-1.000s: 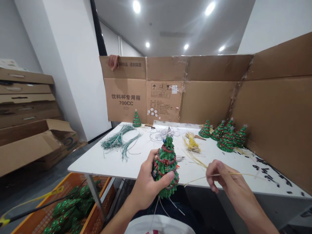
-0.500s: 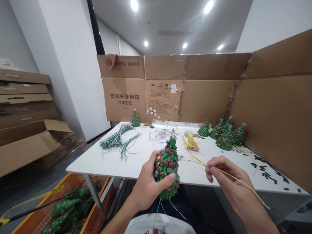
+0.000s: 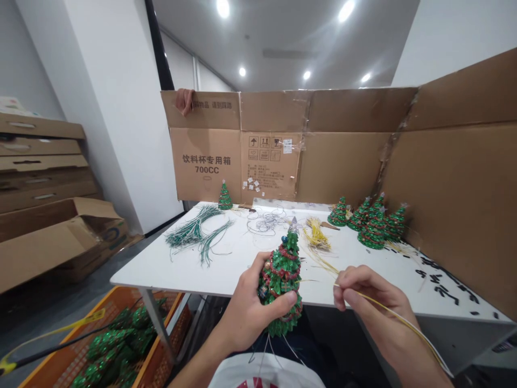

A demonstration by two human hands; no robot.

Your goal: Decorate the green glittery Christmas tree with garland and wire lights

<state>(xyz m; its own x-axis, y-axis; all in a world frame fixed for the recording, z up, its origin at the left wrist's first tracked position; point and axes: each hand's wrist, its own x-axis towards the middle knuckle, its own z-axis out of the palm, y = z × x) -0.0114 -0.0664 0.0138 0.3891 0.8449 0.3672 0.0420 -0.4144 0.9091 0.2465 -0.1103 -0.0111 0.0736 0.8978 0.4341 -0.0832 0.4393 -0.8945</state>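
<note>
Wrapped by the left hand [image 3: 254,302], held in front of the near edge of the table [image 3: 161,269], tip tilted slightly right: decorated tree [image 3: 283,269], partly hidden under thumb and fingers. Below its base, thin wires [image 3: 278,350], hard to count. Pinched narrowly between thumb and fingers of the right hand [image 3: 374,307], apart from the tree: yellow strands [image 3: 398,315], trailing back past the wrist, number impossible to tell. At the tree's right side, one fine strand [image 3: 310,280] (too faint to trace to its start). Just beyond, a small dark tip [image 3: 302,258], otherwise blocked from sight and too little to name. Farther back: green bundle [image 3: 191,231], tangled wire [image 3: 266,221], yellow bundle [image 3: 317,234], overlapping smaller trees [image 3: 374,229], scattered black pieces [image 3: 438,280]. Behind, blocking the view, tall cardboard wall [image 3: 343,167]. Lower left, cut off below: orange crate [image 3: 177,318], holding green shapes [image 3: 105,350].
</note>
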